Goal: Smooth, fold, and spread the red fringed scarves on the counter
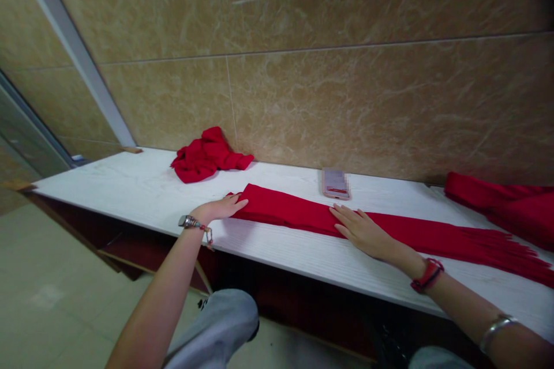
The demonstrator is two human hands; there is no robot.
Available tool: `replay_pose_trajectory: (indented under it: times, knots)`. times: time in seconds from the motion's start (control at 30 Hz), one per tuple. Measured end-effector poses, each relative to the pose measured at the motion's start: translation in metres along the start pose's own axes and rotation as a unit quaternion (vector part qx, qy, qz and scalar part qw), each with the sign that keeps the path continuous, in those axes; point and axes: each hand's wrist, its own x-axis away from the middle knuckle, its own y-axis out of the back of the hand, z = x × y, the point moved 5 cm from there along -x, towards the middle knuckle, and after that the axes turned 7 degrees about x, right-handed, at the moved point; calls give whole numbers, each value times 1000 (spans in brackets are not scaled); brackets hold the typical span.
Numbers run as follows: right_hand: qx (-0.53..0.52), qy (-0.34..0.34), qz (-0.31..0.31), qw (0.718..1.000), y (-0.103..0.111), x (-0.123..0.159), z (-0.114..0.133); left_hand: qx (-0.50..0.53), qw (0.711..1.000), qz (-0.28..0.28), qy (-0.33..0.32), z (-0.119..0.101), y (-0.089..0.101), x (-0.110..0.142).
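Note:
A red scarf (411, 236), folded into a long narrow strip, lies along the white tabletop, its fringed end toward the right. At the scarf's left end rests my left hand (221, 207), fingers stretched out and touching the folded edge; part of its fingertips is hard to make out. My right hand (362, 232) lies flat across the middle of the strip with its fingers extended. Just behind the scarf, close to my right fingertips, is a phone (336, 184).
A crumpled red cloth (208, 155) sits against the tiled wall (303, 98) at the back left. More red fabric (502, 202) is piled at the far right. The white tabletop (130, 184) has open shelves (138, 251) beneath its front edge.

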Motion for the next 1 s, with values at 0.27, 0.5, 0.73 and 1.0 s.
replay_pose_trajectory:
  times: [0.27,0.5,0.73,1.0]
  knots:
    - [5,17,-16,1000,-11,34,-34,52,997,29,-57,-14,3,14]
    - [-1,0,-26,1000,-15,44,-52,44,993,33,-101,-36,-3,4]
    - [-7,3,-39,999,-14,41,-49,51,989,20,-135,-41,0,-4]
    - [-10,-9,-16,1000,-12,41,-49,54,983,-6,-176,-40,2,-4]
